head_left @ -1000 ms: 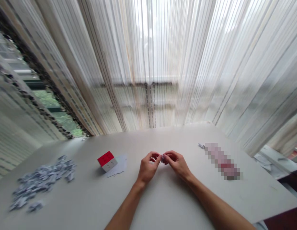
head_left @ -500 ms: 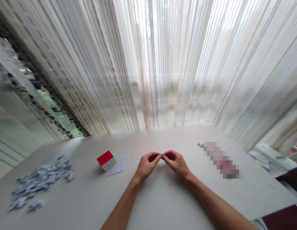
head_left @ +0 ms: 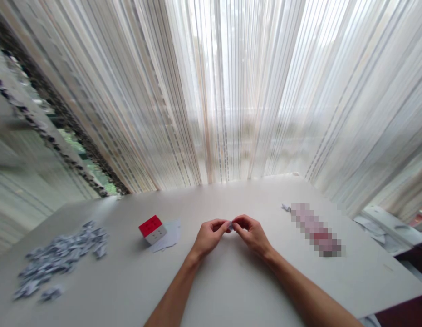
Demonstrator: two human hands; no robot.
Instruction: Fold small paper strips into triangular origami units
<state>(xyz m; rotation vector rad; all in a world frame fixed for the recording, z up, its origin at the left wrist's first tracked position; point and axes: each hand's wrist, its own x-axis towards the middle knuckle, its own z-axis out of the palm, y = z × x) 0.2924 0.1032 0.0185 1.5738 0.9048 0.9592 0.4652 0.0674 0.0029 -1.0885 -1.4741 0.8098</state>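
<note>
The left hand [head_left: 208, 237] and the right hand [head_left: 252, 236] are facing each other above the counter [head_left: 112, 286], their fingertips almost meeting, and between them they are pinching a small grey-white piece [head_left: 230, 225]. The left thumb and forefinger are closing on its near side, while the fingers of the right hand are curling in against it from the opposite side, so both hands are narrowing around the same tiny thing; the fingers are hiding most of it, and its exact shape is too small to tell. Both forearms are reaching in from below the hands, spreading apart toward the person. To the left of the hands, a red-and-white cube [head_left: 152, 229] is sitting with its red face turned up, and some pale paper sheets [head_left: 173, 235] are lying just beside it, on the side nearer the hands; whether they are reaching under the cube, one cannot tell. Well apart, farther to the left, a loose heap of folded grey-white pieces [head_left: 63, 254] is spreading over the surface. To the right of the hands, a long pinkish item [head_left: 313, 227] is lying at a slant, its details blurred into blocks, and a small grey-white scrap [head_left: 285, 207] is resting at its far end. Beyond the hands, a sheer striped curtain [head_left: 231, 91] is hanging behind the counter's far edge.
</note>
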